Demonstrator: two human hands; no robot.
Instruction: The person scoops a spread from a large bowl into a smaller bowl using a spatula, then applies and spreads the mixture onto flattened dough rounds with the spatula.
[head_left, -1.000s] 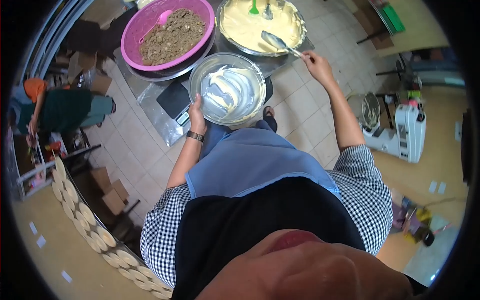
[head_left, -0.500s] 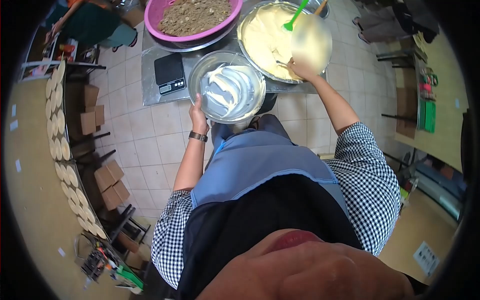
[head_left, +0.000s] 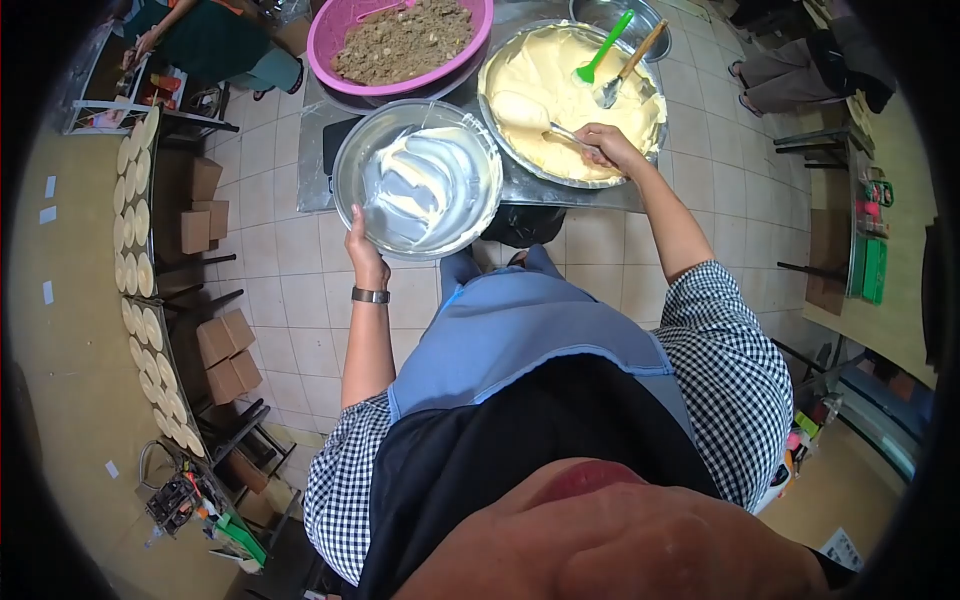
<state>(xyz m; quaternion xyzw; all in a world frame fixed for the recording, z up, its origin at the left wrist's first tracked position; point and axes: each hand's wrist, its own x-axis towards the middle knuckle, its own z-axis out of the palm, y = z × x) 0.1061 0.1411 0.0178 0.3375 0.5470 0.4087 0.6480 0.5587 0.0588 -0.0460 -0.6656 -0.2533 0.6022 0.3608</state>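
Note:
My left hand grips the near left rim of a see-through bowl, tilted at the table's front edge. White cream is smeared inside it. My right hand is closed around the handle of a spoon, whose head meets the pale yellow cream in a wide basin. A green spatula and a wooden-handled tool stand in that cream.
A pink basin of crumbly brown mixture stands behind the bowl. The bowl mostly covers a black scale. Round pale discs line the left table. People stand at far left and far right.
My left hand and the bowl have shifted left, over the scale. My right hand stays at the cream basin with the spoon, whose head now lies at the cream's mounded part.

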